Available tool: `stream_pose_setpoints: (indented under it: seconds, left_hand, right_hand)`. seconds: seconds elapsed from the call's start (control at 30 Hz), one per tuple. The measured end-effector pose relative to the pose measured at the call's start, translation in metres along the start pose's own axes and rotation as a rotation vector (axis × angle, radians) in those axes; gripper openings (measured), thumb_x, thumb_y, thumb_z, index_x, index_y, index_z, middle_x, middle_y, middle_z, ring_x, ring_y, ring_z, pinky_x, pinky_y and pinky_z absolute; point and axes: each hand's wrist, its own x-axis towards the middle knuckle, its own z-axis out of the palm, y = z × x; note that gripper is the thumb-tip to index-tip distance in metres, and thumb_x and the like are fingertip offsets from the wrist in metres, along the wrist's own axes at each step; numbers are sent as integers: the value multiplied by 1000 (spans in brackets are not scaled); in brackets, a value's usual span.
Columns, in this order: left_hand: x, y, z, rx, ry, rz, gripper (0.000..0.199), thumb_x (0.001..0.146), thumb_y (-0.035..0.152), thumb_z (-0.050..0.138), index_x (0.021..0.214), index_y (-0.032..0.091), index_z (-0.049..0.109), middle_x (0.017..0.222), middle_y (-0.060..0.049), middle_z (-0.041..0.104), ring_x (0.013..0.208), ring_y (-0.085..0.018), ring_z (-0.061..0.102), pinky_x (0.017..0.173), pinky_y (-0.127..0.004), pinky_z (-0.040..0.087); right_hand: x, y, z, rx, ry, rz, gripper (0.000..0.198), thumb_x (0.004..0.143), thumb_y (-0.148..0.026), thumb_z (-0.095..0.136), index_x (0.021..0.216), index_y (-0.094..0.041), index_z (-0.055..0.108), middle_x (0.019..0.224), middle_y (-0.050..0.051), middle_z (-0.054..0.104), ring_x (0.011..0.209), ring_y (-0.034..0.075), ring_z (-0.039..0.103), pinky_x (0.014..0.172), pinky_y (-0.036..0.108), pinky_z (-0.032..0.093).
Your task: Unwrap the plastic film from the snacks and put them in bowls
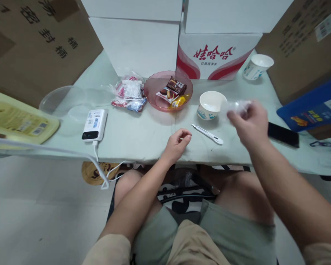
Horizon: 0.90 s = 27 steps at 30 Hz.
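Observation:
My right hand [251, 123] pinches a crumpled clear plastic wrapper [238, 106] just right of a white paper cup [212, 101] with a blue print. The hand is slightly smeared by motion. Near the table's front edge, my left hand [179, 144] is loosely closed, with nothing visible in its fingers. Between the hands lies a white utility knife [208, 134], resting flat on the cloth. Behind it, a pink translucent plate [154, 86] carries several wrapped snacks [174, 92]. To the plate's left is a clear bag of small packets [129, 92].
A power bank [95, 125] with a cable lies left, beside a clear plastic lid [71, 110] and a yellow pouch [22, 121]. A phone [283, 135] lies right, below a blue package [311, 105]. Another paper cup [257, 67] and stacked boxes [217, 55] stand behind.

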Motion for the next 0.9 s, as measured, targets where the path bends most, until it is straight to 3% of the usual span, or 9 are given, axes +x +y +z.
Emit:
stream_pose_setpoints:
  seconds: [0.1,0.2,0.3,0.37,0.6,0.73,0.8,0.87,0.9]
  left_hand:
    - [0,1,-7,161,-59,60,18,85,35,57,79,18,62,79,-2,64,79,-16,58,73,-28,46]
    - [-1,1,-11,231,-72,63,19,86,34,56,74,19,60,74,-1,63,74,-15,58,70,-27,45]
    - [-2,1,-12,232,-101,52,21,86,33,55,72,19,59,70,-1,62,70,-14,56,67,-27,44]
    - [-1,2,-13,227,-110,58,21,86,32,55,71,19,59,69,0,61,68,-14,55,67,-27,43]
    - [-2,9,-20,193,-110,67,20,86,29,57,69,18,59,68,0,61,67,-13,54,69,-27,44]
    - [-6,12,-26,160,-93,77,21,87,30,57,70,18,60,68,1,61,66,-13,53,68,-26,43]
    - [-8,13,-29,184,-85,76,21,87,30,56,70,18,59,67,1,60,65,-13,52,66,-26,41]
    - [-9,13,-31,254,-78,71,21,87,29,55,69,19,57,66,1,58,64,-12,50,64,-27,38]
    - [-9,14,-32,300,-80,68,22,87,29,54,68,19,56,65,1,58,63,-12,50,64,-27,37]
  right_hand:
    - [73,1,22,-371,-147,-106,30,67,-12,72,64,-22,43,68,-4,46,68,11,44,70,30,36]
    - [117,16,62,-469,-471,85,26,70,-9,69,53,-18,51,60,-4,48,71,11,51,75,29,38]
    - [132,35,95,-448,-637,180,37,75,-14,70,42,-14,52,53,-4,49,65,8,53,73,28,38]
    - [134,44,104,-436,-696,211,42,79,-19,67,41,-10,53,52,-4,51,60,5,53,70,28,38]
    - [145,44,92,-362,-778,292,30,67,-20,82,50,-12,60,53,-5,53,57,9,58,63,30,45]
    - [150,17,90,-500,-574,58,48,78,-32,78,43,-16,48,57,0,48,78,20,66,78,41,50]
    - [142,-13,94,-665,-447,-140,42,77,-30,77,47,-17,52,59,2,48,86,26,66,82,46,50]
    - [126,-53,103,-771,-427,-332,13,79,-26,73,69,-17,68,68,6,57,90,30,65,81,47,50]
    - [116,-74,112,-796,-472,-422,11,84,-24,65,89,-18,73,79,9,63,91,30,65,80,47,51]
